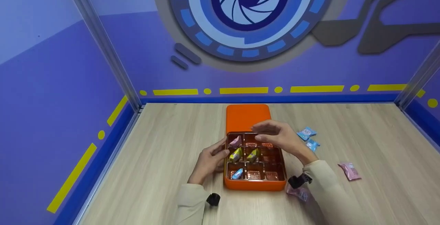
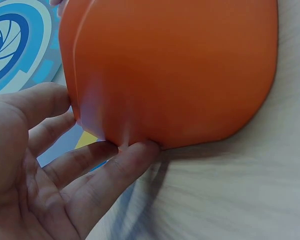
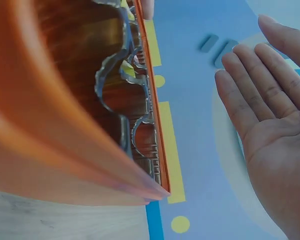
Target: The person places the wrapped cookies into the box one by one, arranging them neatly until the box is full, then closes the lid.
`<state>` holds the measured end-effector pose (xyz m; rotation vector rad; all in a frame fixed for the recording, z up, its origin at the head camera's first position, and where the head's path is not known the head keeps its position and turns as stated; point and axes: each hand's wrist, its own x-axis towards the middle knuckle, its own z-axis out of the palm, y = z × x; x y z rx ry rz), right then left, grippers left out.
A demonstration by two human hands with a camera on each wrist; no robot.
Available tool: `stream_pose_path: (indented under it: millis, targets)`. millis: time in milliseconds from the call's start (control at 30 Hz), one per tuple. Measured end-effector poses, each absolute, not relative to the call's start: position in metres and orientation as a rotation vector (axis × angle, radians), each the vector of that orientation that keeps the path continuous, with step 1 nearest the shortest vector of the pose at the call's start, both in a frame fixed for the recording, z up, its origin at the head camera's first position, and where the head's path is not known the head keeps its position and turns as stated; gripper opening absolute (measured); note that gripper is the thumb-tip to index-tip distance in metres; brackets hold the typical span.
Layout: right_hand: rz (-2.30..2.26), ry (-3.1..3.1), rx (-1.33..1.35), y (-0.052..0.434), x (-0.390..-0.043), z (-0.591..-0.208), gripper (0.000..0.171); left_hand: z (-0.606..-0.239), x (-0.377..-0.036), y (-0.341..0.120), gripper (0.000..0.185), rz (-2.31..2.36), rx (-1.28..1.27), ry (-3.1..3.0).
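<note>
An orange box [image 1: 254, 186] with a clear divided tray stands on the table. In its left column are a pink wrapped candy [image 1: 235, 141] at the back, a yellow one [image 1: 236, 155] in the middle and a blue one [image 1: 237, 173] at the front. The centre compartment holds another yellow candy [image 1: 253, 155]. My left hand [image 1: 209, 159] rests its fingertips and thumb against the box's left side, fingers fairly straight. Above the back right compartments hovers my right hand [image 1: 278, 136], fingers extended; the right wrist view shows its palm bare.
Behind the box lies an orange lid [image 1: 248, 116]. Two blue candies [image 1: 306, 133] lie right of the right hand. A pink candy [image 1: 350, 171] lies further right, and another pink candy [image 1: 297, 192] is partly hidden beside the right sleeve. Purple panels [image 1: 103, 56] bound the table.
</note>
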<state>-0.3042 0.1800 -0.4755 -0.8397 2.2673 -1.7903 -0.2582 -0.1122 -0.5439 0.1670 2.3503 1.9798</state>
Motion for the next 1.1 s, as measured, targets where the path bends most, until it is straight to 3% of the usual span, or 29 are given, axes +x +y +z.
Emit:
stream_pose_path:
  millis: [1100]
  targets:
    - [-1.892, 2.415, -0.753, 0.212, -0.280, -0.494, 0.035, -0.544, -0.258, -0.112, 0.054, 2.040, 0.151, 2.268]
